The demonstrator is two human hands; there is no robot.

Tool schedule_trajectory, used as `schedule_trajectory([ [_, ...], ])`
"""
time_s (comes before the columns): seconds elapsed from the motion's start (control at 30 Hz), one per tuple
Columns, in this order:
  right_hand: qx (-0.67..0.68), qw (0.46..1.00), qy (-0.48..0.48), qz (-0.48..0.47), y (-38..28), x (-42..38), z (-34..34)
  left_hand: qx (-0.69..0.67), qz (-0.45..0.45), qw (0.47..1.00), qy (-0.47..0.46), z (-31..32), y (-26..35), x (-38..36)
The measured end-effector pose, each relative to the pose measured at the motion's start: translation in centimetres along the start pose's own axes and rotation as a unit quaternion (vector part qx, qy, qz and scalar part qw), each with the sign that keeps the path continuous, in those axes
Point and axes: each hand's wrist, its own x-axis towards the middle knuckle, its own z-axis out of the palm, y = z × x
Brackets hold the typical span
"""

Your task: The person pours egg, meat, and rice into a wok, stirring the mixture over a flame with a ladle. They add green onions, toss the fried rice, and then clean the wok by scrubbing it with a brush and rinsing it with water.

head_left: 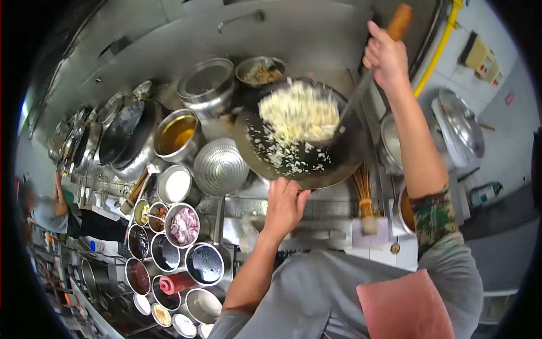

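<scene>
My right hand [386, 58] is wrapped round the long handle of a wok ladle [361, 90], its wooden end sticking out above my fist. The ladle's head reaches into the wok [333, 176] and is hidden by food. A heap of pale yellow and white chopped food [299, 113], blurred by motion, fills the wok's far side, with small bits scattered on the near side. At the wok's near rim, my left hand [285, 206] is closed on the edge; the exact grip is partly hidden.
A perforated strainer [220, 166] lies left of the wok, near a pot of oil [177, 134]. Several seasoning containers, one with chopped onion [184, 225], crowd the lower left. A bamboo brush [366, 203] stands at the right. Another person [51, 214] is at the far left.
</scene>
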Motion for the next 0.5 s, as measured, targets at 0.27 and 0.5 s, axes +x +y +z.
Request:
schedule_trajectory([
  [0.27,0.087,0.995,-0.053,0.009,9.6,-0.9,-1.4,-0.004,0.009,1.0,-0.028,3.8,-3.8,2.6],
  [0.5,0.124,0.992,-0.036,0.014,10.2,-1.2,0.8,0.006,0.013,1.0,-0.027,4.0,-4.0,2.6],
])
